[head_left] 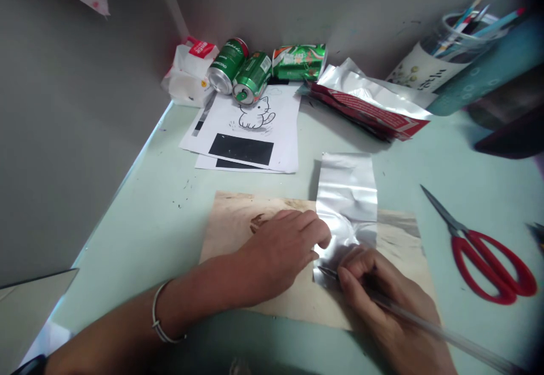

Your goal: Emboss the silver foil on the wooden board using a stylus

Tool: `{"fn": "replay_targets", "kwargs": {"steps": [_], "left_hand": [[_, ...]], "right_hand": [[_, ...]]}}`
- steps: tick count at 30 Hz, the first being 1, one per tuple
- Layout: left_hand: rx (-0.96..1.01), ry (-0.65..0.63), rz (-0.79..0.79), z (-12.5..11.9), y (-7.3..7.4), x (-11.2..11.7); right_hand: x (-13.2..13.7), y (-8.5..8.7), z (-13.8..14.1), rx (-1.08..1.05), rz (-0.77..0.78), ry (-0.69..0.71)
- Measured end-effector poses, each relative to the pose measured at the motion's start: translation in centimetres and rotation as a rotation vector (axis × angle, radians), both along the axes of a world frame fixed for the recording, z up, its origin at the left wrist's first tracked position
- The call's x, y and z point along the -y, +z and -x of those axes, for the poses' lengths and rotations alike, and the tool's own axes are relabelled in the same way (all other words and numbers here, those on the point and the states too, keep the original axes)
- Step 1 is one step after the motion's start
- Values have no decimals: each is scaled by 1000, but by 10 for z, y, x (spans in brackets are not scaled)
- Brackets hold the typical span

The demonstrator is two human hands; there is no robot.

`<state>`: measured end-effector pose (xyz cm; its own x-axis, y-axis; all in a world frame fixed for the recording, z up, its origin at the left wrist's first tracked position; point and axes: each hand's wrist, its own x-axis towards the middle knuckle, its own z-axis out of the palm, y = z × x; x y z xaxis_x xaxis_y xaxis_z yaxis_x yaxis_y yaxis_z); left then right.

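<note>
A silver foil sheet [347,199] lies partly on a thin wooden board [238,225] at the front of the pale green table [161,194]. My left hand [283,250] rests flat on the board, fingers stretched out, fingertips pressing the foil's left edge. My right hand [382,301] is closed round a clear pen [425,321] whose tip touches the foil's lower edge.
Red-handled scissors [488,256] lie to the right. Printed sheets with a cat drawing [255,128] lie further back, with three green cans [250,72], a white packet [187,75] and silver-red wrappers [369,100]. A pen holder [446,52] stands back right. Grey walls enclose the left and back.
</note>
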<state>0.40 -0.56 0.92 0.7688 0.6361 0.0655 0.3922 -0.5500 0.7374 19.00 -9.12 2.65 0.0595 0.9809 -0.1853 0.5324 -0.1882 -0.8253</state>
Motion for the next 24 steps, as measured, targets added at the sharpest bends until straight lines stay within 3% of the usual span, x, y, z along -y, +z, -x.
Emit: {"fn": "replay_targets", "kwargs": {"steps": [12,24], "left_hand": [[-5,4,1,0,2,0],[-25,5,21,0,4,0]], "right_hand": [[3,-2,9,-33,-7,-121],[2,-7,4,11,-82,-83]]}}
